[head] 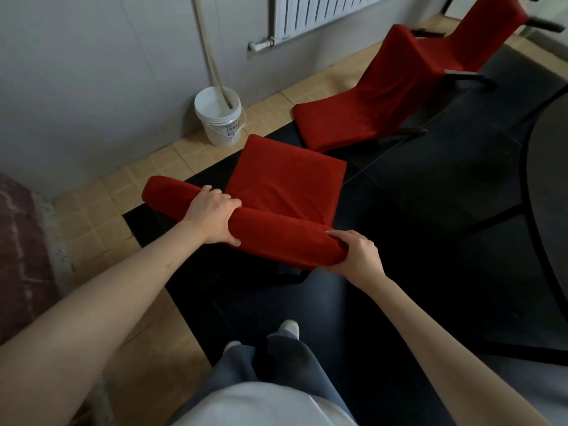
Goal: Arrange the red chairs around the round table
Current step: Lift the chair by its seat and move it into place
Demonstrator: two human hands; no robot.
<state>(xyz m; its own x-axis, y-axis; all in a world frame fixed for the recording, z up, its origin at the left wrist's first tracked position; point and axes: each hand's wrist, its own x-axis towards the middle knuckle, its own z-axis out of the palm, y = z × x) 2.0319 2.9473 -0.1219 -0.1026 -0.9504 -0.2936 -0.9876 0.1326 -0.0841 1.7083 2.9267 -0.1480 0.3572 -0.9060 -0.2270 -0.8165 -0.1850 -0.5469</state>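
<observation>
A red upholstered chair [285,176] stands upright right in front of me, its seat facing away. My left hand [212,215] grips the top of its backrest near the middle. At the backrest's right end my right hand [358,256] is closed around the padded corner. A second red chair [378,96] lies tipped over on the floor beyond it, dark legs pointing right. A third red chair [491,29] lies tipped behind that, at the top right. The dark round table [550,192] shows only as a curved edge at the far right.
A white bucket [219,118] with a hose in it stands against the wall, just left of the held chair. A radiator [319,13] hangs on the wall above. My legs and a white shoe [290,329] are below the chair. Black mat covers the floor toward the table.
</observation>
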